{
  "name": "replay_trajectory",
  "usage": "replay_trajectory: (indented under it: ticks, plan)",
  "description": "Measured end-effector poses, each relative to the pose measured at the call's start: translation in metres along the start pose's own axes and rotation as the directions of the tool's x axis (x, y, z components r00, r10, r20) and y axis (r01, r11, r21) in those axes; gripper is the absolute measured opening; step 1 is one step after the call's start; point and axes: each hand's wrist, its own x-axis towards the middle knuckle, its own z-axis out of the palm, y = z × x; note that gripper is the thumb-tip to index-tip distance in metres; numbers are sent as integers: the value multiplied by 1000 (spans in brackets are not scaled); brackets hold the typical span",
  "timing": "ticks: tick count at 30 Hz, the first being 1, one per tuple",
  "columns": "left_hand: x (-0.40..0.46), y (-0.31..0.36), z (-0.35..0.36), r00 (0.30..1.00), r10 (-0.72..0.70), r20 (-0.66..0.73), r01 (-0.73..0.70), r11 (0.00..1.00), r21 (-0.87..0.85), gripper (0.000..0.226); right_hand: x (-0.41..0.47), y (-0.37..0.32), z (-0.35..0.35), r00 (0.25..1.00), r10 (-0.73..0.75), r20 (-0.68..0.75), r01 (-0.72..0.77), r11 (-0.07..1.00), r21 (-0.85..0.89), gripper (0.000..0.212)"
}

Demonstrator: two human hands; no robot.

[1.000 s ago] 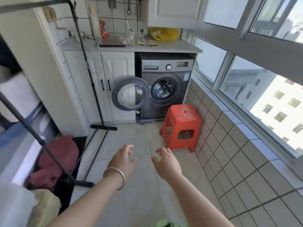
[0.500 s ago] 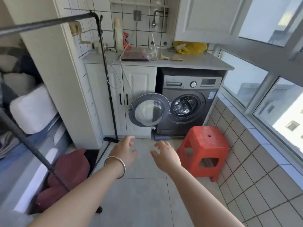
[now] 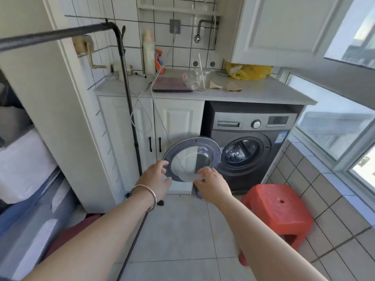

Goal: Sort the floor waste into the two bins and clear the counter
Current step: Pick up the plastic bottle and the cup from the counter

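Both hands reach forward empty, fingers spread and loosely curled: the left hand (image 3: 155, 179), a metal bangle (image 3: 146, 197) on its wrist, and the right hand (image 3: 213, 184) hang in the air in front of the open washing machine door (image 3: 192, 159), gripping nothing. The step in hand looks like the approach to the counter (image 3: 263, 92), the clearing part of the job; no floor waste and neither bin shows in this view, so how far the sorting stands cannot be told.

The litter to be cleared sits well beyond the fingers, on the counter above the white cabinet (image 3: 178, 122) and the washing machine (image 3: 249, 142). A crumpled clear plastic bag (image 3: 191, 79) with a white straw (image 3: 202, 72) lies near the middle, overlapping the right end of a dark flat tablet-like item (image 3: 172, 85). Scraps of tan paper (image 3: 233, 88) rest toward the front edge, and a yellow plastic bag (image 3: 248, 71) is bunched at the back right corner. A pale bottle (image 3: 149, 52) stands at the back left.

The next move, by the look of it, calls for a step closer and a lift of the arms over the swung-out door, past the red stool (image 3: 278, 207) on the floor to the right, and a pinch on the light plastic without dragging the white cable (image 3: 154, 84) trailing off the front edge
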Motion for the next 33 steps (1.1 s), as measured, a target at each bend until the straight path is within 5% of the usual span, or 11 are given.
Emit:
replay_trajectory:
  ticks: [12, 23, 33]
  plan:
    - [246, 23, -22, 990, 131, 60, -136, 988, 71, 45, 206, -44, -35, 989, 43, -139, -40, 999, 24, 36]
    - [445, 58, 21, 998, 39, 49, -42, 998, 54, 47, 414, -11, -67, 991, 14, -136, -3, 997, 77, 36]
    - [573, 94, 32, 977, 35, -208, -56, 994, -96, 34, 553, 6, -107, 988, 111, -108, -55, 904, 424, 36]
